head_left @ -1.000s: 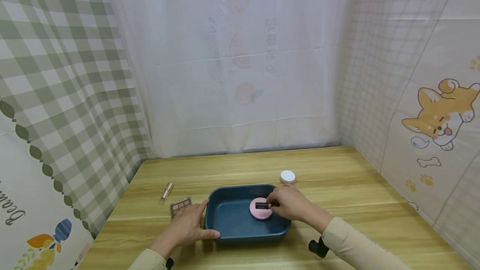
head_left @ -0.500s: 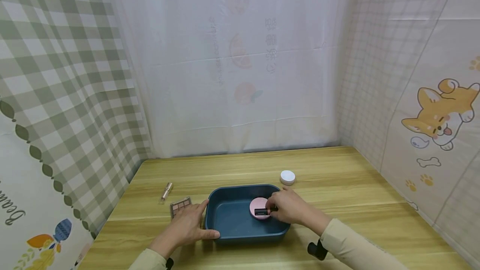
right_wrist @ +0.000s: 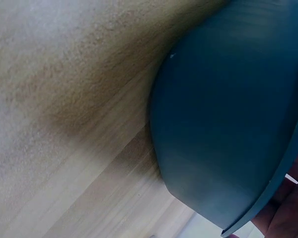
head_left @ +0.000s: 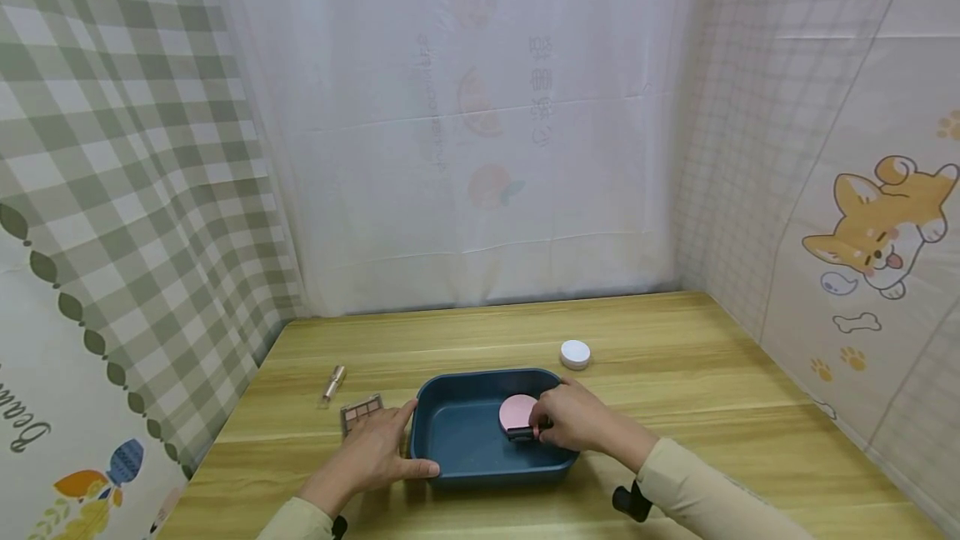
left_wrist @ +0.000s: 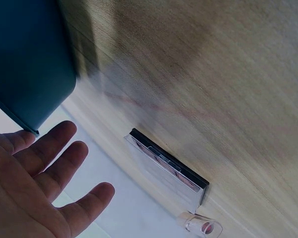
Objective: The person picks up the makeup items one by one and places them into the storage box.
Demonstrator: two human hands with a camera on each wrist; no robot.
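Before draped cloths (head_left: 480, 148) (script (head_left: 32, 438) on the left one starts "Bea"), the right hand (head_left: 573, 417) pinches a black tube (head_left: 521, 434) in the box (head_left: 504, 475), held crosswise, black end leftward, by the pink disc (head_left: 516, 412). The left hand (head_left: 375, 448), fingers spread, touches the box; only its wrist view shows the palette's (left_wrist: 168, 159) dark edge, while the right wrist view hides the tube.

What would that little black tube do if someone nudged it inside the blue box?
The black tube looks rounded, so it would probably roll. It's likely light, being slim and seemingly just pinched by the right hand. The raised walls of the blue box would probably stop it.
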